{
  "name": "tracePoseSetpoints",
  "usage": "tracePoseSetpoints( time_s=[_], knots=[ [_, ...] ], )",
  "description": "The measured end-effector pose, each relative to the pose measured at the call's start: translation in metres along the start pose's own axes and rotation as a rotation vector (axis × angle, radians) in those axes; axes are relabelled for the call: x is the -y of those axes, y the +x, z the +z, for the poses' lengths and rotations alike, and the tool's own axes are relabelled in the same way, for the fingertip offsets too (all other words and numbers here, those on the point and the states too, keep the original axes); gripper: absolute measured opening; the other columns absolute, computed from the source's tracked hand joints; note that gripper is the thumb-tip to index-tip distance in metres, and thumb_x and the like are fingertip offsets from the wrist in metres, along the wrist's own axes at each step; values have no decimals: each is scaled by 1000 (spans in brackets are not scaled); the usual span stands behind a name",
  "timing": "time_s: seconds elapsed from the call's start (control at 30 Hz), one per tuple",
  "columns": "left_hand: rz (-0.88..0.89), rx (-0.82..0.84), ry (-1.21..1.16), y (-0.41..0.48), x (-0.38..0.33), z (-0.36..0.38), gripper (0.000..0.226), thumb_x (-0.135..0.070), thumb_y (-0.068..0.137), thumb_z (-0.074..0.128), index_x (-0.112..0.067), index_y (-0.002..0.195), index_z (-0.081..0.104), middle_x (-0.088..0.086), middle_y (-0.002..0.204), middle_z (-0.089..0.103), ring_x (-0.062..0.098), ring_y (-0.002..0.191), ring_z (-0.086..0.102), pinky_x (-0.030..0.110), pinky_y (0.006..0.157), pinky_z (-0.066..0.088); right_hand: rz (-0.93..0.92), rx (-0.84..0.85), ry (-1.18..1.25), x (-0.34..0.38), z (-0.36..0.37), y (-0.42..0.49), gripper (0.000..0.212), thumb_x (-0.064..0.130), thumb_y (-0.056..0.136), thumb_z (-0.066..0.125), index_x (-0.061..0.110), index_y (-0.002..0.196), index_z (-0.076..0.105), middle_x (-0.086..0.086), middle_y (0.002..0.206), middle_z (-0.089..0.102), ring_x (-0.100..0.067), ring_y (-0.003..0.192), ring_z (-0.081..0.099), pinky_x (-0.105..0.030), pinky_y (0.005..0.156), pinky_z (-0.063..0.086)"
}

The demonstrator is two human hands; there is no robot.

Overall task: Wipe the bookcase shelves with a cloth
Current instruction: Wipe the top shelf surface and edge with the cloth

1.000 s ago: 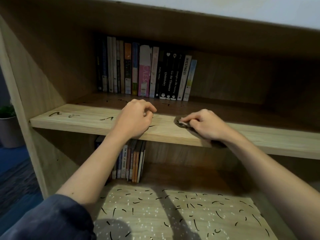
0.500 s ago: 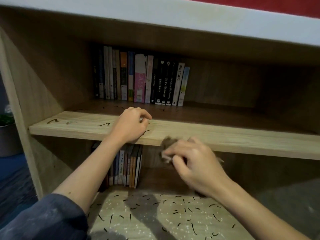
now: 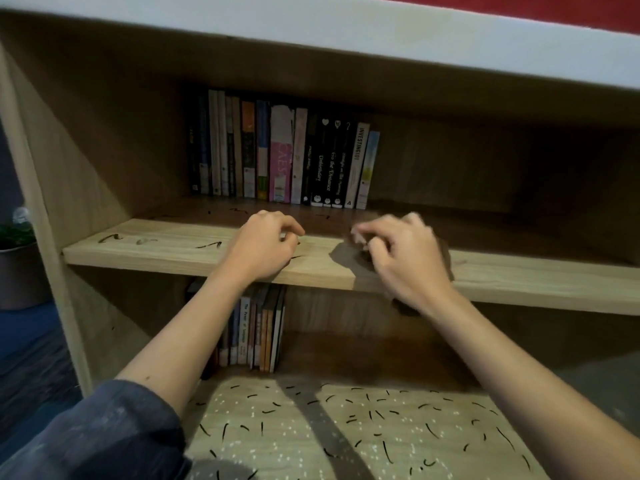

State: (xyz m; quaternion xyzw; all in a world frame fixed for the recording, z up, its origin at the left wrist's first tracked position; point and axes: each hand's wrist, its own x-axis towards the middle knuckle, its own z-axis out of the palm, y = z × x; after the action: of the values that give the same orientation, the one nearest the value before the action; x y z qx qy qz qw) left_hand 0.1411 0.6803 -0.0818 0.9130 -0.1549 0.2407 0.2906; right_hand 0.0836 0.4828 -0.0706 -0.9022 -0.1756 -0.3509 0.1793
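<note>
The right hand [image 3: 398,258] grips a dark cloth [image 3: 446,261] bunched under curled fingers on the front part of the middle shelf [image 3: 156,251], just toward 3 o'clock from the frame's centre. The hand is blurred, so exactly how the fingers pinch the fabric is unclear. Some of the cloth spills over the shelf edge toward 6 o'clock. Bunching it probably lets the palm press down harder.

The left hand [image 3: 263,244] rests on the same board, at 9 o'clock from the right one and near it. Its fingers are loosely curled and hold nothing. It seems to be there to steady the body.

Dark squiggly marks [image 3: 110,238] lie at 9 o'clock from the left hand, so that stretch likely still needs wiping. A row of books [image 3: 284,157] stands at 12 o'clock, against the back, leaving the front strip free. At 6 o'clock the lower shelf [image 3: 346,427] is flecked with dark dashes and pale specks and looks unwiped.
</note>
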Motion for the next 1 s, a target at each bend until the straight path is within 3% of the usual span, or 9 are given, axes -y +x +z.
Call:
tracePoseSetpoints(
  time_s=[0.1,0.2,0.27,0.33,0.4,0.63,0.77,0.83,1.0],
  knots=[
    [-8,7,2,-1,2,1,22,-22,92,47,-28,104,65,1,124,56,17,120,44,37,100,38,-218,121,8,11,14,-32,41,28,88,32,20,100,70,6,93,69,-7,74,41,-23,63,35],
    [-2,6,5,4,5,0,21,-23,92,47,-30,102,65,0,124,57,16,119,45,37,100,39,-370,-78,81,-1,-10,-22,39,24,83,36,15,94,72,4,86,70,-9,68,44,-26,57,38],
    [-18,11,-14,2,4,1,22,-23,92,48,-30,103,65,0,124,57,16,119,45,37,99,39,-139,-121,100,-22,-17,5,37,24,88,37,20,109,67,3,99,68,-9,78,47,-29,66,41],
    [-31,37,-14,3,-1,2,23,-21,91,48,-29,105,65,0,124,58,17,118,48,37,100,40,108,254,194,-36,-15,20,39,23,94,39,28,131,51,1,117,63,-9,88,55,-27,72,42],
    [-42,109,44,9,-9,3,25,-22,91,49,-28,109,64,0,121,61,19,114,53,39,100,42,47,554,137,-48,-7,19,40,26,97,39,32,136,43,-4,113,66,-10,77,61,-23,64,43],
    [-130,473,261,59,-37,17,44,-40,94,49,-11,127,51,10,130,53,27,115,50,35,97,41,145,643,22,-83,15,54,33,39,97,36,37,128,48,0,93,68,-10,72,61,-28,64,47],
    [-359,810,248,88,-39,20,70,-55,92,42,-14,146,25,8,152,26,28,136,30,37,109,27,155,670,111,-99,23,68,21,31,98,36,38,91,55,5,67,59,-10,54,52,-22,50,38],
    [-364,871,274,103,-42,16,75,-58,91,41,-16,149,17,6,156,14,27,142,17,38,113,19,221,679,117,-113,22,88,27,30,100,32,28,107,59,3,64,53,-12,54,48,-22,49,35],
    [-315,868,404,121,-38,24,86,-63,84,48,-20,150,14,4,157,13,26,142,15,40,113,18,241,648,-70,-142,62,137,38,25,101,32,5,124,55,-16,121,58,-30,104,56,-24,73,34]
  ],
)
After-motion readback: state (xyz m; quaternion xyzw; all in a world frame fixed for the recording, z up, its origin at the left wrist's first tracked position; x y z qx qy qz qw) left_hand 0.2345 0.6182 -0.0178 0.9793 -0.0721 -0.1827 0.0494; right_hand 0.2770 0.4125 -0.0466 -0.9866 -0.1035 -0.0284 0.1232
